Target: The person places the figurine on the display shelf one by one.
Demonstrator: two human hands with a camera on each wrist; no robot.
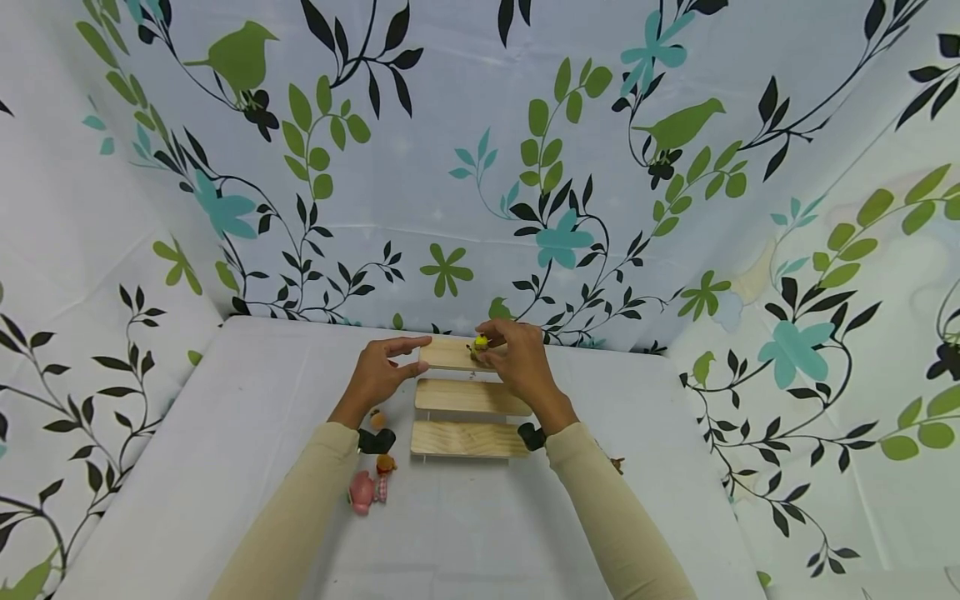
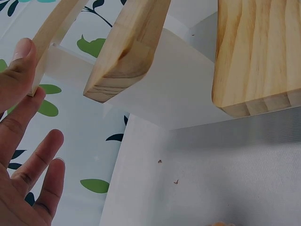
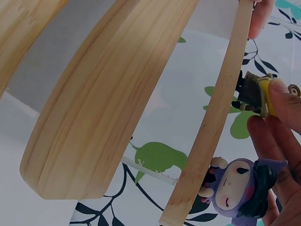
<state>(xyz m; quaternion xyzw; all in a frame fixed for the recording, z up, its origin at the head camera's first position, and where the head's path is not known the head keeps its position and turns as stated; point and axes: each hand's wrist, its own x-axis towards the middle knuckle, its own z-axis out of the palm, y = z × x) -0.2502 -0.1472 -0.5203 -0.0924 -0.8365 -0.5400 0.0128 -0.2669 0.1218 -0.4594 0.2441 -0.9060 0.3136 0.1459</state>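
Observation:
A three-tier wooden display shelf [image 1: 472,397] with clear supports stands on the white table. My left hand [image 1: 378,371] pinches the left end of its top board [image 2: 41,52] between thumb and forefinger, the other fingers spread. Over that same board, my right hand [image 1: 522,357] pinches a small yellow-and-dark figurine [image 3: 256,94] by its yellow upper part; its base is at the board's surface. Beside it on the top board stands a purple figurine [image 3: 233,181] with a pale face and a dark bow, close to my right fingers. In the head view my right hand hides it.
Left of the shelf lie a pink figurine [image 1: 362,492], an orange-headed figurine [image 1: 385,464] and a small orange-brown piece [image 1: 377,418]. A brown item [image 1: 617,465] shows partly beyond my right forearm. A leaf-patterned cloth [image 1: 465,208] hangs behind the table [image 1: 285,375].

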